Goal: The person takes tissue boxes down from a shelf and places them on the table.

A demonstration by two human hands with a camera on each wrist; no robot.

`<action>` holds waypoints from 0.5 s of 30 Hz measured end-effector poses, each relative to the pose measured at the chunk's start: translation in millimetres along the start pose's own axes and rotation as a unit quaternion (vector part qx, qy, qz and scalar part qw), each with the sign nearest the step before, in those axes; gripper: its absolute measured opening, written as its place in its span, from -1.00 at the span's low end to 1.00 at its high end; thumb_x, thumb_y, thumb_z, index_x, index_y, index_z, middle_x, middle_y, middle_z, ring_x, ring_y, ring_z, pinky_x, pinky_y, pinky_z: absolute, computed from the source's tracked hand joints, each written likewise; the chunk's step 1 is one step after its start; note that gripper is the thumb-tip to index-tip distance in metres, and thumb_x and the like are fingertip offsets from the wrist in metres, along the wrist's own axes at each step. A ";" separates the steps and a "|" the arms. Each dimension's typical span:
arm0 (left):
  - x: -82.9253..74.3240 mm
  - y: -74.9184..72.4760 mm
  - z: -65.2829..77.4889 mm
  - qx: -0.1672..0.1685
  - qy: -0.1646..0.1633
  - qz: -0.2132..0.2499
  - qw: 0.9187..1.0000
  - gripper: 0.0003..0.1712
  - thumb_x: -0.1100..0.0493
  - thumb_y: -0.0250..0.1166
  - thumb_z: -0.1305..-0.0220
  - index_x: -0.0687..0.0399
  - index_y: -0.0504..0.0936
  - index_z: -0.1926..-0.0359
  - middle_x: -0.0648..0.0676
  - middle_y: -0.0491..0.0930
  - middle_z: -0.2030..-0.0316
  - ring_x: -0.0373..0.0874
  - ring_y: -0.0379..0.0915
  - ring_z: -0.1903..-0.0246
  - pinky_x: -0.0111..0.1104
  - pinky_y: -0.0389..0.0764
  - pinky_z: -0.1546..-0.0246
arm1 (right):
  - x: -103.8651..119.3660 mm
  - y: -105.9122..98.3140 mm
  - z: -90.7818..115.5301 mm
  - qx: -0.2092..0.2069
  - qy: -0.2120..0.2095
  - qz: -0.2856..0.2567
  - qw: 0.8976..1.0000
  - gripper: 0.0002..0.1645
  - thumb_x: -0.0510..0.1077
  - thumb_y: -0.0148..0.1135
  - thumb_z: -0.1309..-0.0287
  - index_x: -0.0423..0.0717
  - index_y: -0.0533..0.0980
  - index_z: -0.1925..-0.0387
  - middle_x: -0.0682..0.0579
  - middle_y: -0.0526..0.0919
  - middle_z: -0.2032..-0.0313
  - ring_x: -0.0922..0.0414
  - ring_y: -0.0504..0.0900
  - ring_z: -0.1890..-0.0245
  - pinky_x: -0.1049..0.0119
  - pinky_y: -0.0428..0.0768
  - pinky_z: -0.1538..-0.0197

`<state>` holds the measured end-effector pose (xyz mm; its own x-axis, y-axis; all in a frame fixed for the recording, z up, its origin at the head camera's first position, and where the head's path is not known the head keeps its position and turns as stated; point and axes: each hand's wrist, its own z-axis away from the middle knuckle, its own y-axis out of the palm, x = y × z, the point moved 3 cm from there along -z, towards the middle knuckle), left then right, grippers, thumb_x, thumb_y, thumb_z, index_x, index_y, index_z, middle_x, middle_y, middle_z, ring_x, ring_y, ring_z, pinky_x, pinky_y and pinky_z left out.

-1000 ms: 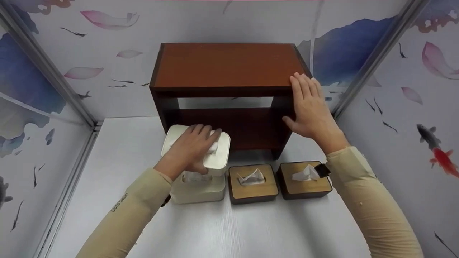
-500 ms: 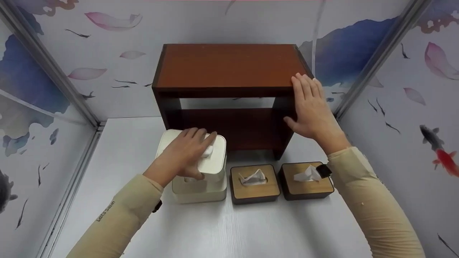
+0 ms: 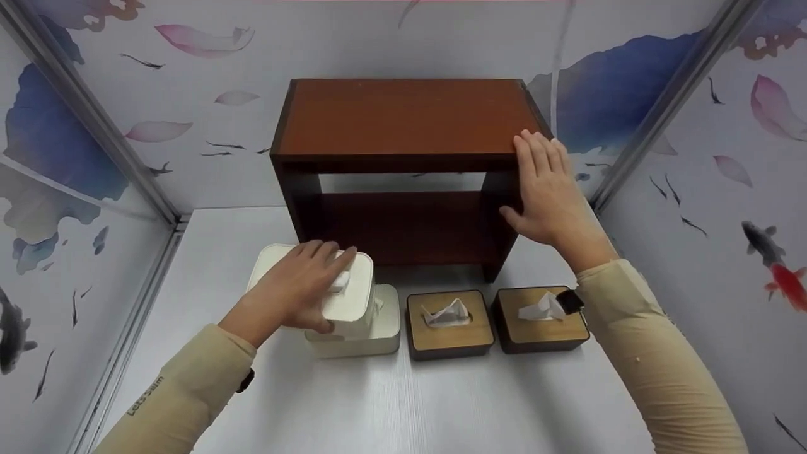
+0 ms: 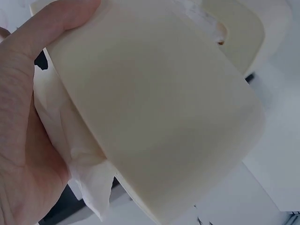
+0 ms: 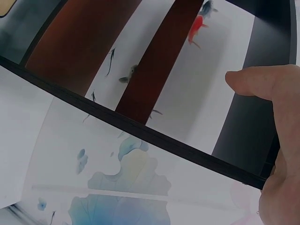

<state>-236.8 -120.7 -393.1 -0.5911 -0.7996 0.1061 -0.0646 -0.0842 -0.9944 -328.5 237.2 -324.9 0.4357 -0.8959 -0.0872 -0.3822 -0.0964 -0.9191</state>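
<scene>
My left hand (image 3: 296, 280) holds a white tissue box (image 3: 354, 296) from above, fingers spread over its top and thumb at the near side. In the left wrist view that box's pale underside (image 4: 159, 108) fills the middle, with a tissue hanging by the palm. It is raised, partly covering a second white tissue box (image 3: 362, 347) on the table. My right hand (image 3: 547, 195) rests with straight fingers on the front right corner of a reddish-brown wooden shelf (image 3: 403, 120). The right wrist view shows the thumb (image 5: 251, 82) in front of the dark side panel.
Two dark tissue boxes with wooden lids, a middle one (image 3: 451, 337) and a right one (image 3: 536, 328), stand in a row beside the lower white box. The white table (image 3: 403, 410) is enclosed by printed panels (image 3: 693, 189) at the back and sides.
My left hand has carried the white tissue box left and toward me, away from the shelf front, uncovering the right part of the lower white box. The right hand stays on the shelf corner.
</scene>
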 end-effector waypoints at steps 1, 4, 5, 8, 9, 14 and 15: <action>2.5 0.4 3.1 -0.002 -0.002 -0.001 1.000 0.38 -0.38 0.44 0.57 0.01 0.07 -0.35 0.16 0.32 -0.14 0.12 0.24 -0.14 -0.08 0.29 -0.21 | 0.0 0.0 -0.1 0.000 0.000 0.000 1.000 0.29 0.16 0.31 0.15 -0.18 -0.25 -0.41 -0.17 -0.17 -0.42 -0.13 -0.14 -0.41 -0.03 -0.21 -0.42; 10.4 1.5 12.4 -0.005 -0.009 0.003 1.000 0.38 -0.37 0.45 0.59 0.02 0.09 -0.35 0.17 0.33 -0.12 0.13 0.25 -0.13 -0.07 0.30 -0.20 | 0.3 -0.3 -0.4 -0.001 -0.001 -0.001 1.000 0.29 0.16 0.31 0.15 -0.18 -0.25 -0.41 -0.17 -0.17 -0.42 -0.13 -0.14 -0.40 -0.03 -0.21 -0.42; 13.0 1.6 15.7 -0.004 -0.012 0.006 1.000 0.39 -0.37 0.45 0.59 0.01 0.09 -0.35 0.17 0.33 -0.12 0.13 0.24 -0.13 -0.07 0.30 -0.20 | 0.4 -0.4 -0.4 0.000 0.000 -0.001 1.000 0.28 0.16 0.31 0.15 -0.18 -0.25 -0.41 -0.17 -0.17 -0.42 -0.13 -0.14 -0.40 -0.04 -0.21 -0.42; 21.3 2.5 24.8 -0.003 -0.019 0.010 1.000 0.39 -0.37 0.46 0.58 0.02 0.09 -0.35 0.18 0.32 -0.13 0.13 0.24 -0.14 -0.06 0.30 -0.20 | 0.9 -1.0 -0.4 0.000 0.004 -0.001 1.000 0.28 0.15 0.31 0.15 -0.18 -0.24 -0.40 -0.17 -0.16 -0.42 -0.12 -0.14 -0.41 -0.04 -0.21 -0.42; 24.1 2.9 27.8 -0.002 -0.022 0.011 1.000 0.39 -0.37 0.46 0.58 0.03 0.09 -0.35 0.19 0.32 -0.13 0.13 0.24 -0.14 -0.06 0.30 -0.20 | 1.1 -1.2 -0.4 0.000 0.005 -0.001 1.000 0.28 0.15 0.31 0.15 -0.18 -0.24 -0.40 -0.17 -0.16 -0.41 -0.12 -0.14 -0.41 -0.04 -0.21 -0.42; 37.9 5.8 40.9 -0.004 -0.031 0.005 1.000 0.38 -0.34 0.47 0.60 0.04 0.12 -0.34 0.19 0.33 -0.11 0.14 0.26 -0.11 -0.06 0.32 -0.18 | 1.4 -1.1 -0.2 0.002 0.009 0.002 1.000 0.27 0.18 0.29 0.14 -0.17 -0.24 -0.40 -0.16 -0.17 -0.42 -0.11 -0.15 -0.41 -0.04 -0.21 -0.42; 40.6 6.6 43.0 -0.005 -0.032 0.002 0.999 0.38 -0.34 0.47 0.61 0.05 0.12 -0.34 0.19 0.34 -0.10 0.14 0.27 -0.11 -0.06 0.33 -0.17 | 1.3 -1.0 -0.1 0.002 0.009 0.002 1.000 0.27 0.18 0.29 0.14 -0.17 -0.24 -0.40 -0.16 -0.16 -0.42 -0.12 -0.15 -0.41 -0.04 -0.21 -0.42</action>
<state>-226.7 -179.4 -395.4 -0.5395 -0.8359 0.1011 -0.0696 -0.0754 -0.9947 -327.6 236.1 -324.1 0.4193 -0.9039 -0.0844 -0.3808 -0.0907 -0.9202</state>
